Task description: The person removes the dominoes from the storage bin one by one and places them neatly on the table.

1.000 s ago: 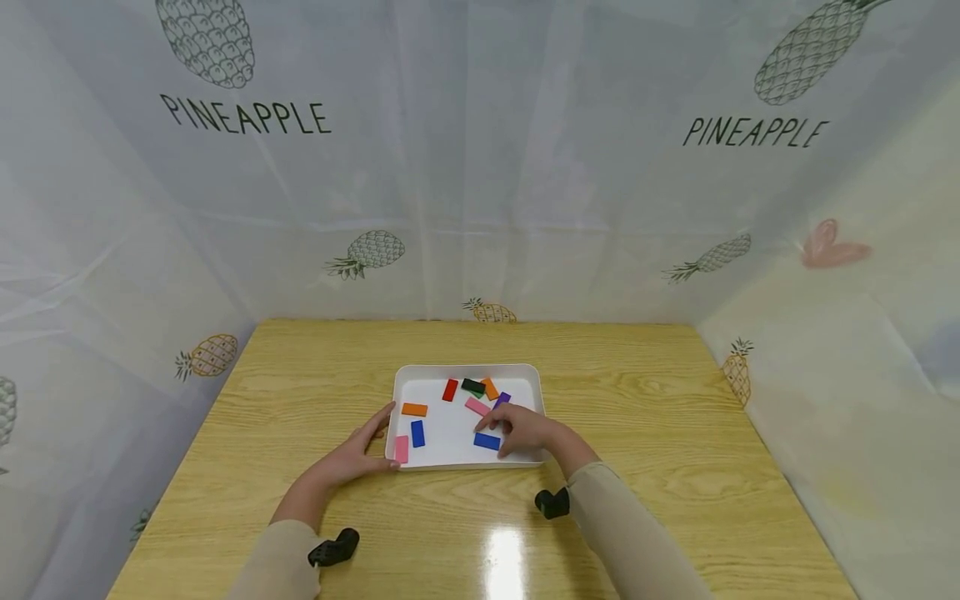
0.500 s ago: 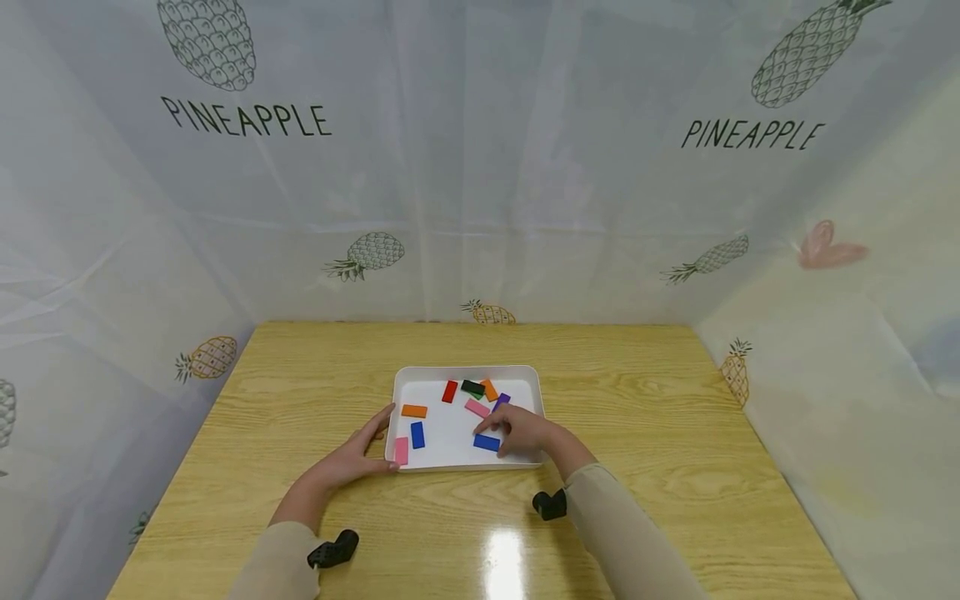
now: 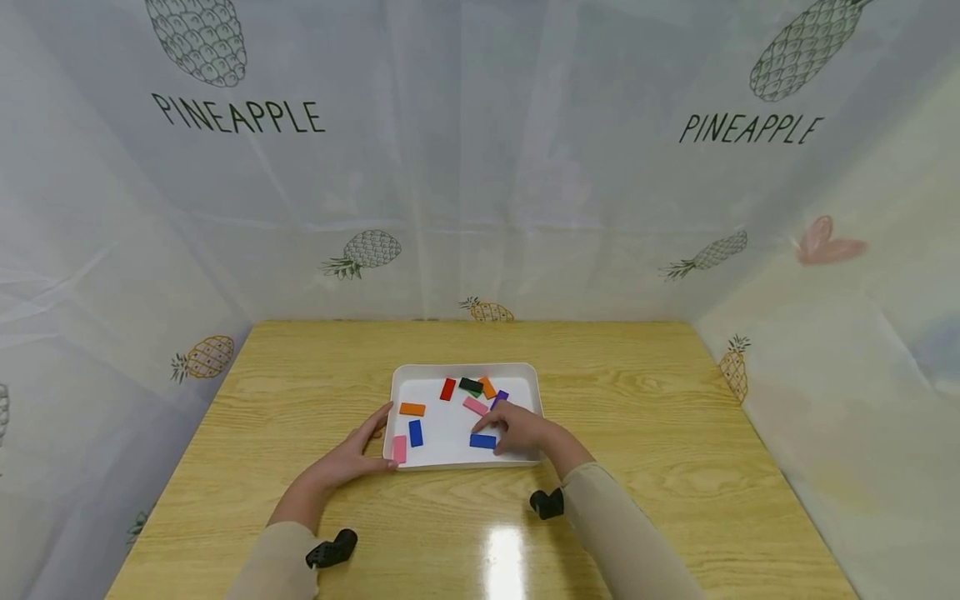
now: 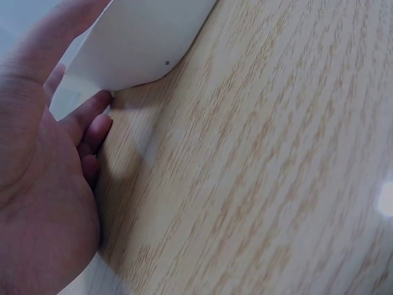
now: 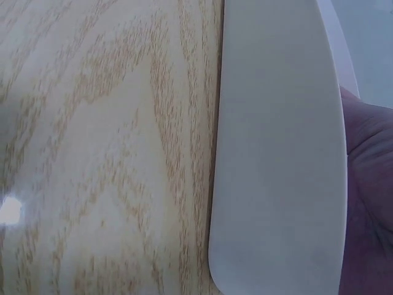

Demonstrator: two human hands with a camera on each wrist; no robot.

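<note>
The right hand (image 3: pixel 525 429) reaches into the white tray (image 3: pixel 525 372) on the wooden counter (image 3: pixel 660 417), its curled fingers touching the blue block (image 3: pixel 483 441) near the tray's front edge (whether they actually pinch it I cannot tell). The left hand (image 3: pixel 352 454) rests against the tray's front-left corner, fingers relaxed and fairly straight, beside a pink block (image 3: pixel 399 448).

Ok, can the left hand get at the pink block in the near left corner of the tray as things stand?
Probably yes. The left hand rests on the tray at that corner, right beside the pink block. Nothing lies over it, and the right hand is busy by the blue block.
</note>
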